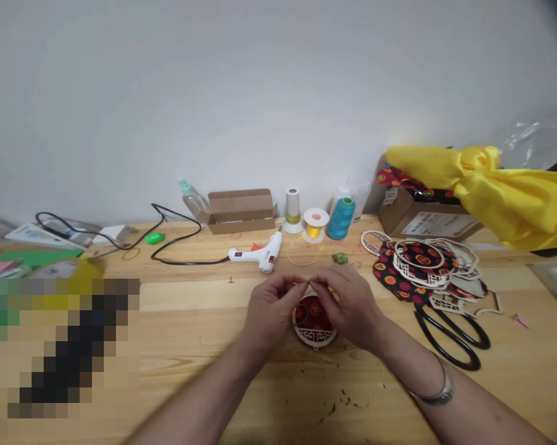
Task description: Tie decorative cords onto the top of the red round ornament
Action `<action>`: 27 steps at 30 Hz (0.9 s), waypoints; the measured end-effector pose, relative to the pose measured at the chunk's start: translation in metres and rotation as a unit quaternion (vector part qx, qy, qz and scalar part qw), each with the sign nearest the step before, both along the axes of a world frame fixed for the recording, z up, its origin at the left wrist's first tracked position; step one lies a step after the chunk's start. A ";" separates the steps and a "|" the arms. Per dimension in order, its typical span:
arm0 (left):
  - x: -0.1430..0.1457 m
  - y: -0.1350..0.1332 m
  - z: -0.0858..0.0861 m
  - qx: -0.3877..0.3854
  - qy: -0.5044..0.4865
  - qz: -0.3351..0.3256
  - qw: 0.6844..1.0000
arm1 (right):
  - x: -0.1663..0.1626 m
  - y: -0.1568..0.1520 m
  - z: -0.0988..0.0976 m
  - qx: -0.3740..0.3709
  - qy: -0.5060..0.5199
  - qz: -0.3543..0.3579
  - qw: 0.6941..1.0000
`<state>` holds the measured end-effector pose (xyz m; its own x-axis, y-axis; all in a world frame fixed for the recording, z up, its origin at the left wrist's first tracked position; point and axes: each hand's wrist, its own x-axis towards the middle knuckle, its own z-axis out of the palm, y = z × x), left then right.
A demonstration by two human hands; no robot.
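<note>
My left hand [270,307] and my right hand [347,304] meet above the middle of the wooden table [176,346], fingertips pinched together on a thin yellow cord [306,282]. Beneath and between them lies a round ornament [314,321] with red patterned fabric in a white cut-out frame. My right wrist wears a silver bracelet [438,390]. What the cord is tied to is hidden by my fingers.
Behind my hands lie a white glue gun [259,254] with a black cable, thread spools [340,217], a spool of yellow cord [315,224] and a small open carton [240,211]. Right: a pile of ornament frames [422,266], black scissors [454,334], yellow cloth [501,191] over a box.
</note>
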<state>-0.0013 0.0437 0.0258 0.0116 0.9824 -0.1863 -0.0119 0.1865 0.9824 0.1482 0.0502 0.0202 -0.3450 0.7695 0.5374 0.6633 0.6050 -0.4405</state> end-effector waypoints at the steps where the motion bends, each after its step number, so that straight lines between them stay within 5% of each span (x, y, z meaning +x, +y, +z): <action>1: 0.000 0.000 0.001 -0.011 -0.012 -0.002 1.000 | 0.000 0.000 -0.001 -0.012 0.008 -0.001 1.000; 11: 0.001 0.000 0.002 -0.015 -0.060 -0.033 0.998 | -0.001 0.000 0.000 -0.097 0.101 -0.008 0.990; 27: -0.001 0.000 -0.005 0.020 0.002 -0.033 0.999 | -0.001 0.000 0.001 -0.064 0.065 0.008 0.996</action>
